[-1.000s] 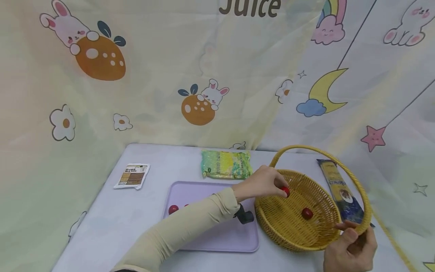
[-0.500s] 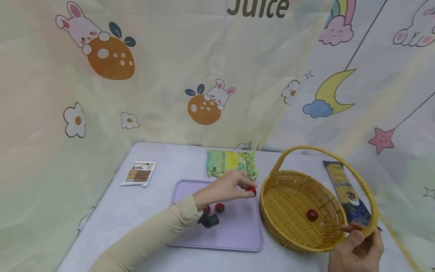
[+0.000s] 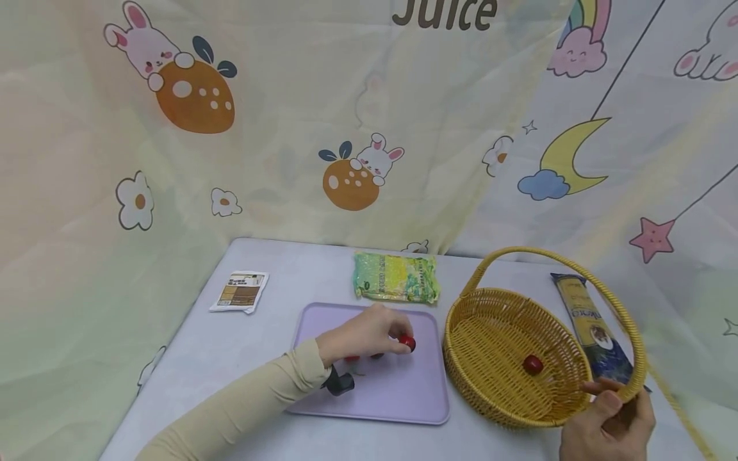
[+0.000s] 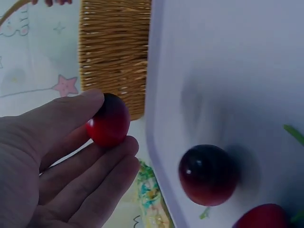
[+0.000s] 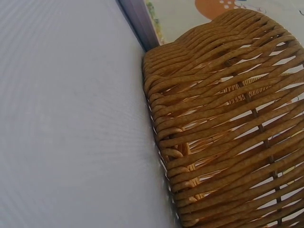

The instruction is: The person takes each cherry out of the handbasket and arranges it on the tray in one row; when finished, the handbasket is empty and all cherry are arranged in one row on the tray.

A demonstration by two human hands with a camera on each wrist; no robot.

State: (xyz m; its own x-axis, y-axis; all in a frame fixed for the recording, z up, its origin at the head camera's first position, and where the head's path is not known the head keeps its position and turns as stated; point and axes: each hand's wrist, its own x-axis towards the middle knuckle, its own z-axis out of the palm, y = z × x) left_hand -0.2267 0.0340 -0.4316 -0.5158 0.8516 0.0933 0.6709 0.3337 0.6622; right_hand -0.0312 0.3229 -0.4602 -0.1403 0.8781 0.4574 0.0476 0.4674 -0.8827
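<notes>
My left hand [image 3: 371, 333] pinches a small round red fruit [image 4: 109, 121] between thumb and fingers, over the lilac tray [image 3: 403, 406]. In the left wrist view this fruit is glossy, with a dark top; its exact kind is unclear. Two more such fruits, a dark one [image 4: 209, 173] and a redder one [image 4: 263, 218], lie on the tray, partly hidden by the left hand in the head view. On the right stands a yellow-brown wicker basket [image 3: 478, 346] with one red fruit [image 3: 533, 365] inside. My right hand [image 3: 611, 419] grips the basket at the near base of its handle.
Behind the tray lies a green-yellow packet [image 3: 396, 276]. A small white-brown packet [image 3: 239, 291] is at the back left, and a blue-yellow packet [image 3: 594, 326] lies right of the basket. A green stem piece [image 4: 294, 134] rests on the tray. Printed cloth hangs behind the table.
My left hand has moved left from above the basket to over the tray, still holding the red fruit. The right hand keeps its grip on the basket. The head view has shifted slightly.
</notes>
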